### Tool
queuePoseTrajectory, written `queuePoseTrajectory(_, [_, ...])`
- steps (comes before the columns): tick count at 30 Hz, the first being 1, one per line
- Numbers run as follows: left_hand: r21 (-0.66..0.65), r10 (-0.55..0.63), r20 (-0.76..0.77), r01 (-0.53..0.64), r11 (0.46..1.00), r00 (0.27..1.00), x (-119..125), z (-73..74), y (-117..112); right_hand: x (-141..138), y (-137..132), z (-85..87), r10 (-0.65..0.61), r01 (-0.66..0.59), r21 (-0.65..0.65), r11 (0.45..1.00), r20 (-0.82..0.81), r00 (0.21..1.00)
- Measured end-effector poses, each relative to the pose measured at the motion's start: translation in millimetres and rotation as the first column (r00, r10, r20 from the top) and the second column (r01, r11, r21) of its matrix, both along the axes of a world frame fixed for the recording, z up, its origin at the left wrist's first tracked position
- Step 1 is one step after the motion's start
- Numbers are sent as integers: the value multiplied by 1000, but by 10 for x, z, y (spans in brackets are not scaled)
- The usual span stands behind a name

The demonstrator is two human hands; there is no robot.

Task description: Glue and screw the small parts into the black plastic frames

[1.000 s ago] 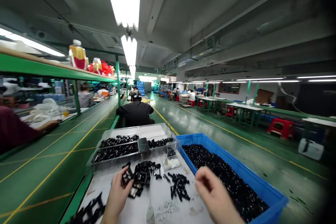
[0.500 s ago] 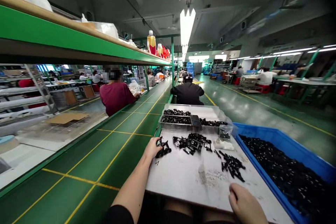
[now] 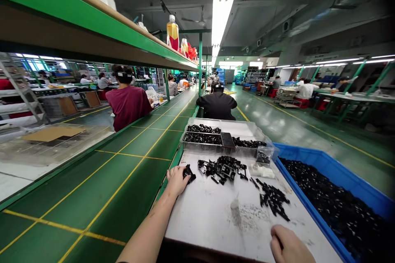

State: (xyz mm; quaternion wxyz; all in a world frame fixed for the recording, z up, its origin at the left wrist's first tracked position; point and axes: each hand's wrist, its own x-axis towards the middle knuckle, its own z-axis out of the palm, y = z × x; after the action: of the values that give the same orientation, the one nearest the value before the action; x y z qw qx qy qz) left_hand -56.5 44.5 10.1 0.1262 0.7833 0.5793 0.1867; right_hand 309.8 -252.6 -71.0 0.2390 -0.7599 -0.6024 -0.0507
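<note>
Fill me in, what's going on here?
At a factory bench, the person's left hand touches a small cluster of black plastic parts on a white work board. The right hand sits at the board's near edge. More black parts lie in a blue crate and a clear compartment tray.

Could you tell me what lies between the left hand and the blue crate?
The head view shows a cluster of black plastic parts and a smaller heap on the white work surface.
</note>
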Motion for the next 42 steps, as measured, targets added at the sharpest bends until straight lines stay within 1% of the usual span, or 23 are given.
queuePoseTrajectory(2, [6,-15,14,15,1000,1000,0,-1,-15,-24,-14,4,-3,2,24,1000,19,1000])
queuePoseTrajectory(4, [23,-26,33,26,999,999,-3,32,-30,-52,-23,22,-3,1,43,999,37,999])
queuePoseTrajectory(7, [66,-54,67,49,997,996,30,145,-52,-94,-34,63,6,-10,67,998,63,998])
queuePoseTrajectory(9, [89,-126,91,118,989,988,130,239,-72,-116,-40,87,10,-16,75,997,79,997])
queuePoseTrajectory(12, [64,-308,112,303,951,945,454,335,-127,-143,-47,110,2,-10,82,997,92,996])
queuePoseTrajectory(15, [-22,-449,101,453,891,888,887,319,-205,-165,-48,129,10,-20,98,995,106,994])
queuePoseTrajectory(18, [-91,-508,54,511,855,860,1212,230,-276,-185,-48,151,28,-41,108,993,121,992])
queuePoseTrajectory(20, [-116,-515,22,514,850,857,1313,168,-313,-203,-48,162,28,-42,115,992,123,992])
queuePoseTrajectory(23, [-145,-528,3,523,840,849,1324,108,-359,-242,-51,161,10,-24,134,991,108,994])
queuePoseTrajectory(25, [-173,-556,5,549,818,831,1278,98,-388,-274,-55,159,-12,0,143,990,79,997])
queuePoseTrajectory(27, [-201,-592,14,582,788,806,1210,111,-410,-299,-47,195,-31,28,125,992,24,999])
queuePoseTrajectory(28, [-208,-609,22,599,773,793,1171,123,-415,-302,-32,239,-37,39,103,994,-21,999])
queuePoseTrajectory(30, [-199,-627,46,622,757,778,1099,152,-405,-276,43,392,-36,43,57,997,-121,992])
queuePoseTrajectory(31, [-185,-626,59,625,759,778,1070,163,-389,-246,109,496,-31,38,40,998,-157,987])
queuePoseTrajectory(32, [-169,-618,70,619,767,783,1049,171,-366,-207,195,610,-26,31,31,999,-159,987])
queuePoseTrajectory(34, [-153,-587,86,592,791,805,1034,166,-313,-119,418,831,-37,37,-20,999,-29,999])
queuePoseTrajectory(36, [-162,-557,100,565,809,825,1047,140,-274,-51,671,984,-121,137,-139,981,123,985])
queuePoseTrajectory(37, [-170,-546,110,557,813,831,1057,122,-267,-32,792,1021,-149,177,-171,969,163,975])
queuePoseTrajectory(39, [-184,-529,144,548,816,836,1070,86,-274,-25,990,1016,-185,228,-214,950,206,961])
queuePoseTrajectory(42, [-199,-492,223,533,822,842,1053,52,-311,-55,1149,904,-178,233,-243,942,230,957])
